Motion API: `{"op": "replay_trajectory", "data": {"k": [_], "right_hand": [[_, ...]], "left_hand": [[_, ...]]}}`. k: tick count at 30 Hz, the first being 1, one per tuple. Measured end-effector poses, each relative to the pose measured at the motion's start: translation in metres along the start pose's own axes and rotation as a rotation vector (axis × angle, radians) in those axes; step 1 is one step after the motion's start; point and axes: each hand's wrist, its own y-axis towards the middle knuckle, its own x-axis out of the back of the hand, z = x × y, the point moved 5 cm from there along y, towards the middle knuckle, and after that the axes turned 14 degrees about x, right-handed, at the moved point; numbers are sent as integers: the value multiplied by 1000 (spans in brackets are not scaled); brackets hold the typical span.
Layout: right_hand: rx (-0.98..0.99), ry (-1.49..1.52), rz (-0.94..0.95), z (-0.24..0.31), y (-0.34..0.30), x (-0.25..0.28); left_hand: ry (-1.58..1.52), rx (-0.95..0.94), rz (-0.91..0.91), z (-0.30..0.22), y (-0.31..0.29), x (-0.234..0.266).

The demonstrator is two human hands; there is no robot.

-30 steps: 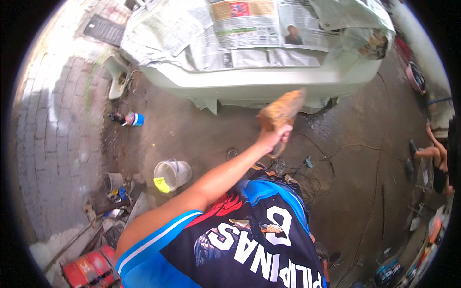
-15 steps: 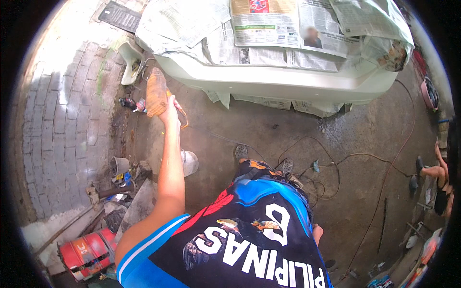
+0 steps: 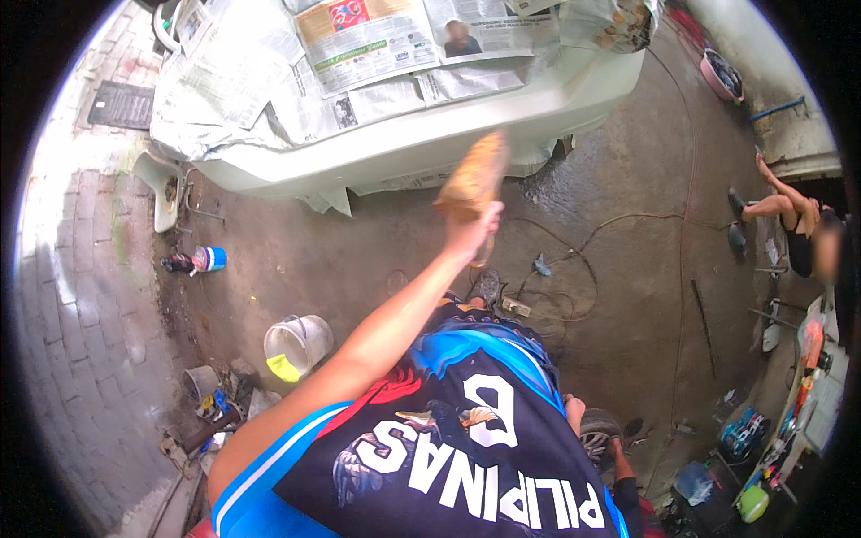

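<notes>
My left arm reaches forward, and my left hand (image 3: pixel 475 231) is closed round the grip of an orange-brown, blunt-ended tool (image 3: pixel 477 177). Motion blurs the tool, and its exact kind does not show. It is in front of the pale bumper (image 3: pixel 413 134) of a car; the gap between them cannot be judged. Newspaper sheets (image 3: pixel 368 45) cover the car above the bumper, and more paper hangs below its edge. My right hand (image 3: pixel 574 411) shows only in part at the right side of my shirt, its fingers too small to read.
A white bucket (image 3: pixel 300 345) stands left of my arm, with a bottle (image 3: pixel 211 259) and a pale chair (image 3: pixel 161 193) beyond. Hoses (image 3: pixel 646 215) loop over the concrete floor. Another person (image 3: pixel 798 224) sits at the right. A wheel (image 3: pixel 596 439) and another arm (image 3: pixel 621 459) show behind me.
My left hand has swung the orange-brown tool rightward, from the bumper's left end to in front of its middle. The view has turned, so the car appears further left.
</notes>
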Motion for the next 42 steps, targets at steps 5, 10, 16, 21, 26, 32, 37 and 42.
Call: {"op": "replay_trajectory", "data": {"k": [5, 10, 16, 21, 26, 32, 37, 42], "right_hand": [[250, -467, 72, -76, 36, 29], [326, -545, 151, -78, 51, 65], [149, -362, 282, -10, 53, 34], [137, -346, 244, 70, 50, 11], [41, -347, 223, 59, 50, 19], [57, -422, 85, 31, 28, 42], [161, -350, 97, 25, 0, 49], [205, -527, 192, 21, 5, 42]], "left_hand": [[137, -154, 65, 23, 9, -60], [160, 84, -49, 81, -27, 17], [-130, 26, -449, 62, -104, 236], [-212, -146, -797, 29, -146, 342], [-98, 47, -703, 67, -89, 271], [38, 203, -249, 116, 8, 47], [198, -180, -29, 104, 42, -60], [334, -124, -94, 127, 23, 4]]}}
